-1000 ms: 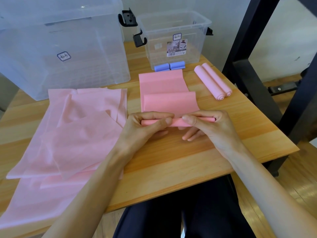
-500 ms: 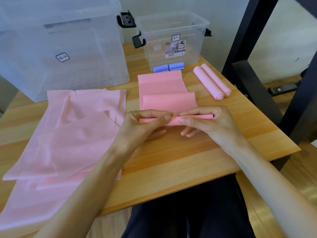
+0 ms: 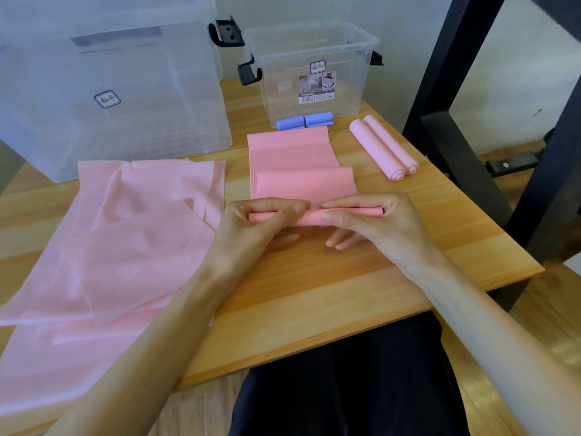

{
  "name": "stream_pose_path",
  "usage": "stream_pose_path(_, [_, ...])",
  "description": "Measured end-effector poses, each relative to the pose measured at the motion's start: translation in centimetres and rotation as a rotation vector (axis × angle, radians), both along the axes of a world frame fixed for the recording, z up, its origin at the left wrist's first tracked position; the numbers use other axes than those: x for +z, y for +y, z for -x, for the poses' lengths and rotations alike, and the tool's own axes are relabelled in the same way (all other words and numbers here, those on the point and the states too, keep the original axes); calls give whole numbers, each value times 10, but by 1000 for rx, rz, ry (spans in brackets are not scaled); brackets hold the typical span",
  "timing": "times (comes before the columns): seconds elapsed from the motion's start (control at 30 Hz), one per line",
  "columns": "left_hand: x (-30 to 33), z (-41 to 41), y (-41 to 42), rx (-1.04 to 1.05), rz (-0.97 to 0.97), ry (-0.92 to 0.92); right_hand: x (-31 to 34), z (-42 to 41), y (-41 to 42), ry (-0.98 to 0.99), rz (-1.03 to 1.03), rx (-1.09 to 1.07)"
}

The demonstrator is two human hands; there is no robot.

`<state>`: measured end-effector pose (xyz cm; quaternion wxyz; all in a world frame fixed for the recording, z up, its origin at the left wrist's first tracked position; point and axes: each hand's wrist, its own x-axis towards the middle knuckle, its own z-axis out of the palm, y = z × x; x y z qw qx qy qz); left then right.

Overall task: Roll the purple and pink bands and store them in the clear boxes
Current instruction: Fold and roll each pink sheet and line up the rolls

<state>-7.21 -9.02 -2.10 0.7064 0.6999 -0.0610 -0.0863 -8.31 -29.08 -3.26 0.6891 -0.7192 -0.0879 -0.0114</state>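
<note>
Both hands sit a touch farther from the near edge than a second ago, the rolled end of the pink band (image 3: pixel 301 184) turned a bit further up the strip. Left hand (image 3: pixel 251 228) grips the left part of the roll, thumb on the near side, fingers curled over the top. Right hand (image 3: pixel 377 228) pinches the right part, thumb and forefinger on it, other fingers tucked under, tips touching the table (image 3: pixel 314 294). Roll's right end sticks out just past the right hand.

Unrolled part of the band lies flat mid-table, folded back on itself once, far end near the small clear box (image 3: pixel 314 73) at the far edge. Two rolled purple bands (image 3: pixel 303 121) lie side by side, touching the box's front wall, outside it. Two rolled pink bands (image 3: pixel 382 146) lie touching each other near the right edge, angled. Loose pink bands (image 3: pixel 125 240) are heaped over the left half, hanging over the near left edge. Large clear box (image 3: pixel 110 83) stands at the far left corner. Black frame (image 3: pixel 440 89) stands off the right edge.
</note>
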Motion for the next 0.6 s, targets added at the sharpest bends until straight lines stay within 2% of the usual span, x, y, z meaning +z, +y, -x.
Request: stream_pose_path(0.6, [-6,8,-1,-30,-19,-93,-1,8,-1,-13,44,-27])
